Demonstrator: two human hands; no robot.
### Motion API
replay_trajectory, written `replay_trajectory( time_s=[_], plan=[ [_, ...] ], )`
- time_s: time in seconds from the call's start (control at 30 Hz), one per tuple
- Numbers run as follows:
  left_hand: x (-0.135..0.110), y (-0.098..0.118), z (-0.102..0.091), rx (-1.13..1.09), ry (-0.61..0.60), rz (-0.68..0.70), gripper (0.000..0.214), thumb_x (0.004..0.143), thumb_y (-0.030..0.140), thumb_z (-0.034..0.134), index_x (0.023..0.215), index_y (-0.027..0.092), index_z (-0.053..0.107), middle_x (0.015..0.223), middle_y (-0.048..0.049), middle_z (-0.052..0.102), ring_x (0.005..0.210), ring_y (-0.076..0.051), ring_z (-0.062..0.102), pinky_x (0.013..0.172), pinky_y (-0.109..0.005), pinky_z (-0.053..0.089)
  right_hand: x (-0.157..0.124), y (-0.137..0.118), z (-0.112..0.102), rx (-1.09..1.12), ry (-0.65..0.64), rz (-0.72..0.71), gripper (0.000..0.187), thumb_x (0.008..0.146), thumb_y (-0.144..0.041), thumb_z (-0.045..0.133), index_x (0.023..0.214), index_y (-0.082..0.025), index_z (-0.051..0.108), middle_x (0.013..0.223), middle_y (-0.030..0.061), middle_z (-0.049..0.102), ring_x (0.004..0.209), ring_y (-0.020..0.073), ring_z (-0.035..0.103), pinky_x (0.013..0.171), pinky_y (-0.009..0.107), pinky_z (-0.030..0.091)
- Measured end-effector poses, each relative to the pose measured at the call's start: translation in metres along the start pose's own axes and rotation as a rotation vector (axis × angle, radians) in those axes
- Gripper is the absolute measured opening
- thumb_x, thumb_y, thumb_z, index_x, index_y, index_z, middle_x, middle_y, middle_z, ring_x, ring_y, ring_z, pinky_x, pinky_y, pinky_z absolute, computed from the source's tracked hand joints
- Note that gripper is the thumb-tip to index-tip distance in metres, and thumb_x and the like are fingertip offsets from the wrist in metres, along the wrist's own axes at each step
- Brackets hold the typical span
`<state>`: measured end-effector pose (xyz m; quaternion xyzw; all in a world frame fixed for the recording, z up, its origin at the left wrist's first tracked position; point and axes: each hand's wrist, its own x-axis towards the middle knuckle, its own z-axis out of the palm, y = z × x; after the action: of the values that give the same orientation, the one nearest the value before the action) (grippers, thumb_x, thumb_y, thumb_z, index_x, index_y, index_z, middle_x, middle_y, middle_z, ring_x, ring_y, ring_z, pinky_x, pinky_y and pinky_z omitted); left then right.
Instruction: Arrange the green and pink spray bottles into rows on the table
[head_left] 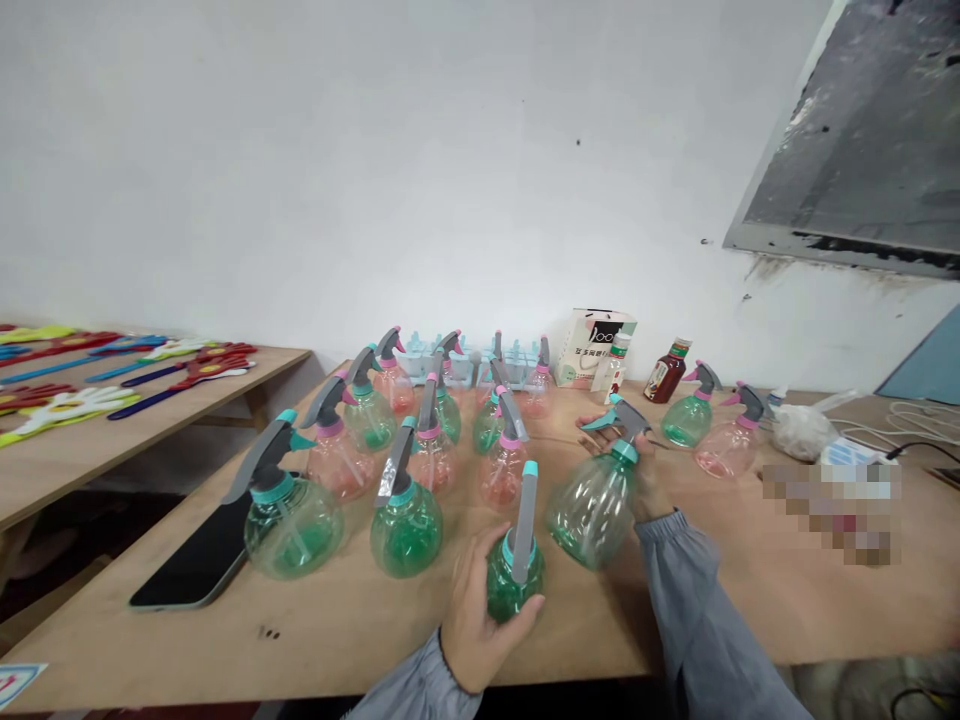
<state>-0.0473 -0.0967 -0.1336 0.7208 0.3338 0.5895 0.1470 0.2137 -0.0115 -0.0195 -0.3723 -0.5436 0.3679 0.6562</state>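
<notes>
My left hand [480, 610] is wrapped round the round body of a small green spray bottle [516, 575] with a grey trigger head, near the table's front edge. To its right, my right hand [643, 470] grips a larger clear-green spray bottle [596, 510] at the neck, behind its turquoise collar; the bottle is tilted and its trigger points left. Part of the right fingers is hidden behind the sprayer head. Just left of my hands stand another green spray bottle [407, 530] and a pink one [502, 472]. A wide green spray bottle [292, 530] stands farther left.
A black phone [195, 555] lies at the left. Several more pink and green spray bottles stand behind, before light-blue plastic racks [435, 358]. At the back are a box [592, 345] and a brown sauce bottle [667, 372]. A plastic bag [802, 430] and cables lie right.
</notes>
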Motion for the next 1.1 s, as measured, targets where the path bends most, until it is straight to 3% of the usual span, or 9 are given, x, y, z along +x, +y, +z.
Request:
replay_trajectory(
  time_s=[0.07,0.23,0.4,0.6,0.77,0.83,0.97,1.1],
  plan=[
    [0.000,0.000,0.000,0.005,-0.001,-0.001,0.063,0.091,0.039,0.074,0.147,0.024,0.052,0.130,-0.0142,0.071,0.119,-0.032,0.072,0.102,-0.051,0.062,-0.005,-0.003,0.006,0.104,0.051,0.008,0.078,0.072,-0.097,0.056,0.110,-0.030,0.074,0.095,0.0098,0.078,0.101,0.0364,0.076,0.090,0.056,0.061],
    [0.003,0.003,-0.003,0.014,-0.006,0.015,0.063,0.090,0.037,0.074,0.147,0.025,0.051,0.129,-0.0132,0.072,0.117,-0.031,0.073,0.101,-0.050,0.062,-0.011,-0.005,0.017,0.277,0.203,0.011,0.058,0.071,-0.076,0.081,0.104,-0.030,0.075,0.080,0.0010,0.076,0.079,0.0251,0.075,0.088,0.043,0.064],
    [0.006,0.005,-0.005,0.048,-0.001,0.048,0.062,0.091,0.038,0.074,0.147,0.025,0.050,0.126,-0.0130,0.072,0.114,-0.031,0.074,0.098,-0.050,0.063,-0.009,0.002,0.019,0.429,0.147,0.053,0.055,0.071,-0.075,0.083,0.104,-0.031,0.074,0.090,0.0022,0.079,0.101,0.0309,0.077,0.096,0.051,0.064],
    [0.005,0.004,-0.004,0.002,0.000,0.035,0.063,0.091,0.038,0.074,0.148,0.026,0.050,0.129,-0.0130,0.071,0.117,-0.032,0.072,0.099,-0.051,0.062,-0.008,0.017,0.004,0.406,0.274,-0.050,0.047,0.075,-0.073,0.078,0.089,-0.029,0.074,0.080,0.0006,0.077,0.076,0.0234,0.075,0.095,0.044,0.064],
    [0.005,0.004,-0.004,0.017,-0.001,0.038,0.062,0.091,0.039,0.074,0.147,0.024,0.051,0.128,-0.0138,0.071,0.116,-0.032,0.073,0.100,-0.051,0.062,-0.007,0.008,0.014,0.473,0.173,-0.030,0.053,0.072,-0.072,0.079,0.104,-0.030,0.074,0.092,0.0048,0.080,0.107,0.0359,0.077,0.109,0.063,0.057],
    [0.005,0.004,-0.005,0.020,-0.003,0.036,0.062,0.092,0.040,0.074,0.147,0.024,0.051,0.127,-0.0137,0.071,0.116,-0.032,0.073,0.100,-0.051,0.062,-0.005,0.008,0.017,0.484,0.188,0.009,0.055,0.068,-0.073,0.080,0.102,-0.029,0.075,0.089,0.0060,0.080,0.110,0.0389,0.077,0.108,0.065,0.057],
    [0.005,0.004,-0.005,0.015,-0.006,0.033,0.062,0.092,0.042,0.073,0.148,0.025,0.051,0.128,-0.0135,0.072,0.117,-0.032,0.073,0.099,-0.051,0.062,0.001,0.015,0.009,0.368,0.276,0.103,0.056,0.062,-0.078,0.081,0.083,-0.026,0.076,0.070,0.0051,0.076,0.083,0.0353,0.079,0.093,0.058,0.065],
    [0.006,0.005,-0.005,0.021,-0.001,0.037,0.062,0.092,0.042,0.074,0.147,0.025,0.051,0.126,-0.0128,0.072,0.115,-0.032,0.073,0.097,-0.051,0.063,-0.001,0.015,0.004,0.400,0.269,0.060,0.054,0.073,-0.078,0.077,0.089,-0.027,0.078,0.081,0.0028,0.080,0.082,0.0277,0.080,0.094,0.049,0.066]
  ],
)
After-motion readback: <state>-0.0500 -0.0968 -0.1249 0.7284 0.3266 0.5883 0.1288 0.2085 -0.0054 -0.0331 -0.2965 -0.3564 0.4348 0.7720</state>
